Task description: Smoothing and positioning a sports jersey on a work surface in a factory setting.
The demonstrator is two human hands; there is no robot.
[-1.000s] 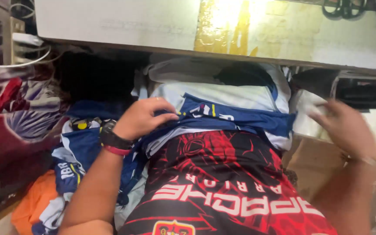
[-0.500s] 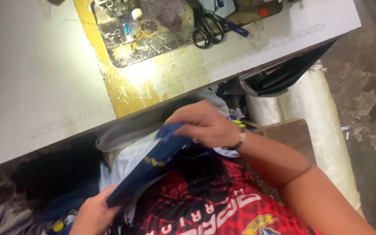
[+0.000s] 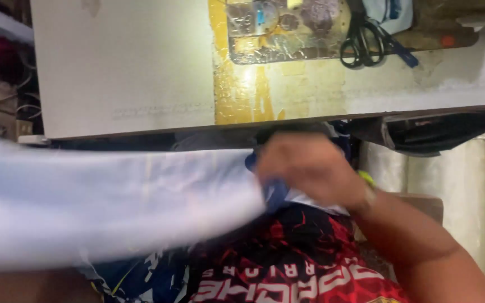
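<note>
The right hand (image 3: 310,168) is closed on one end of a pale blue-white sheet of cloth (image 3: 113,207), fingers curled over a bunched edge where a bit of dark blue fabric (image 3: 276,193) also shows. A yellow-green wristband (image 3: 367,179) sits on that wrist. The cloth stretches leftward from the grip as a wide, motion-blurred band running out of the picture at the left edge; its surface looks plain and smooth, without visible print, though blur hides detail. The left hand is not clearly in view; only a strip of forearm (image 3: 23,286) shows along the bottom left, under the cloth.

Below the right hand lies a red-and-black printed garment with white lettering (image 3: 287,269), partly covered by the cloth. Just above the hand runs the front edge of a white worktable with a yellow painted strip (image 3: 124,73); the hand and cloth sit below that edge. On the tabletop, well apart, lie black-handled scissors (image 3: 360,42) beside a shiny metal plate (image 3: 287,28). To the right stand rolls of clear plastic sheeting (image 3: 444,185).
</note>
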